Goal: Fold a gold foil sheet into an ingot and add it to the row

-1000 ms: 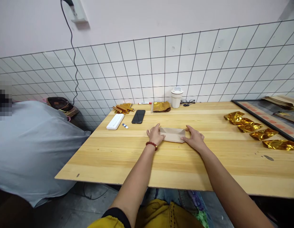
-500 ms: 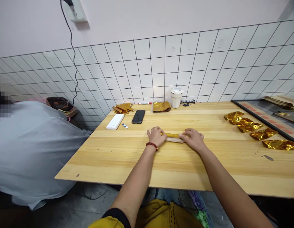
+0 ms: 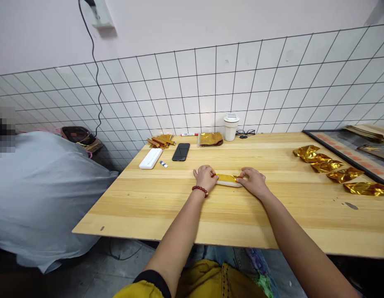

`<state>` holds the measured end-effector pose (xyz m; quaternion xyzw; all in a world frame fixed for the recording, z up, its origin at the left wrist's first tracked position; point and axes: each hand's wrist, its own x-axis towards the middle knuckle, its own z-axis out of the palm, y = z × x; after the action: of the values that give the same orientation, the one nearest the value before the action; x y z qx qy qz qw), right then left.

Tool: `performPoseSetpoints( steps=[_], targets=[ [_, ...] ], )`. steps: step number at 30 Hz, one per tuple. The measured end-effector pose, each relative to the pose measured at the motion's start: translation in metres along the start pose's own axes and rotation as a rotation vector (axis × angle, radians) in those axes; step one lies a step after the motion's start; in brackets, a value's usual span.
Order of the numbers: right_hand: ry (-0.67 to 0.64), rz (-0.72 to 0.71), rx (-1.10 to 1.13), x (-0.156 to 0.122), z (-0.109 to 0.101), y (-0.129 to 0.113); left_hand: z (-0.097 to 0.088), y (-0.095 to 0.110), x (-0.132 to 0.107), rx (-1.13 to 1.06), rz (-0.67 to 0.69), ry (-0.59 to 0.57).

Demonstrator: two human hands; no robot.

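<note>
A strip of gold foil paper (image 3: 228, 178) with a pale lower edge lies across the wooden table (image 3: 142, 211) in front of me. My left hand (image 3: 205, 177), with a red bead bracelet (image 3: 200, 189) at its wrist, pinches the strip's left end. At the right end, my right hand (image 3: 253, 181) grips the same paper between thumb and fingers. Both ends are hidden under my fingertips. The stretch between the hands shows a shiny gold face, and a fold seems to run along it.
Folded gold foil pieces (image 3: 327, 166) lie in a row at the right. Toward the wall are a gold paper stack (image 3: 211, 139), a white cup (image 3: 230, 127), glasses (image 3: 245, 133), a phone (image 3: 181, 152) and a white power bank (image 3: 150, 158). A person in grey (image 3: 49, 194) sits at the left.
The paper between my hands has turned from a narrow, dull yellow roll to a wider, shiny gold face. Both hands have barely shifted and still hold its ends.
</note>
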<state>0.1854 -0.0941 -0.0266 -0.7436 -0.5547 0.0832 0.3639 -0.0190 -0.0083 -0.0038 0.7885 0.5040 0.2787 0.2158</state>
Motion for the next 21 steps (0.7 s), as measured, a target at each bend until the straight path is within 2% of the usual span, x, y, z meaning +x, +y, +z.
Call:
performPoseSetpoints(
  steps=[4, 9, 12, 18, 21],
  targets=[
    [0.016, 0.011, 0.319, 0.001, 0.001, -0.001, 0.004, -0.003, 0.001, -0.268, 0.085, -0.013],
    [0.078, 0.064, 0.57, 0.003, 0.001, -0.001, 0.011, 0.002, -0.002, -0.537, 0.064, -0.027],
    [0.056, 0.09, 0.668, 0.003, 0.0, -0.004, 0.013, 0.006, -0.002, -0.623, 0.034, -0.003],
    [-0.05, 0.039, 0.776, -0.003, -0.01, -0.02, 0.014, 0.006, 0.002, -0.726, -0.016, 0.123],
    [-0.078, 0.101, 0.833, -0.004, -0.011, -0.024, 0.015, 0.005, 0.002, -0.729, 0.029, 0.175]
  ],
)
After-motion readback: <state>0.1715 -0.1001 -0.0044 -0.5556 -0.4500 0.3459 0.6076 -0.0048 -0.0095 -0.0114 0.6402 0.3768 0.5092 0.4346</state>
